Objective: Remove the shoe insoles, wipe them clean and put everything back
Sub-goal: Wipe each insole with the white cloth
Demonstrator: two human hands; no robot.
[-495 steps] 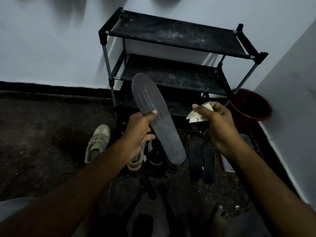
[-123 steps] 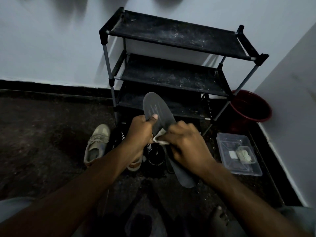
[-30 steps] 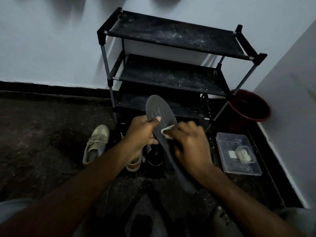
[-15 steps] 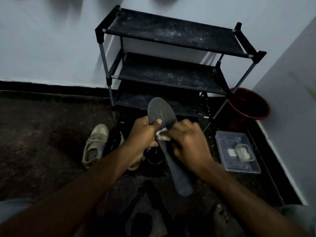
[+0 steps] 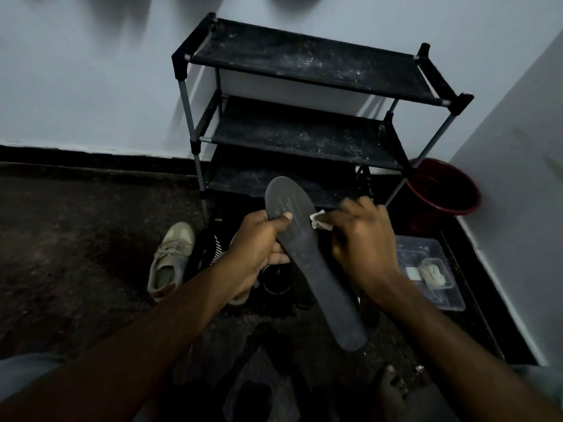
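The left hand (image 5: 259,239) grips the insole (image 5: 307,257), held above the shoes (image 5: 172,257). The right hand (image 5: 362,239), pinching the wipe (image 5: 320,220), has slid off its face to the right edge; wiping looks unfinished.

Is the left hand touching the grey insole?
Touching. The head view shows the left hand gripping the insole, thumb lying across its top face and fingers curled underneath.
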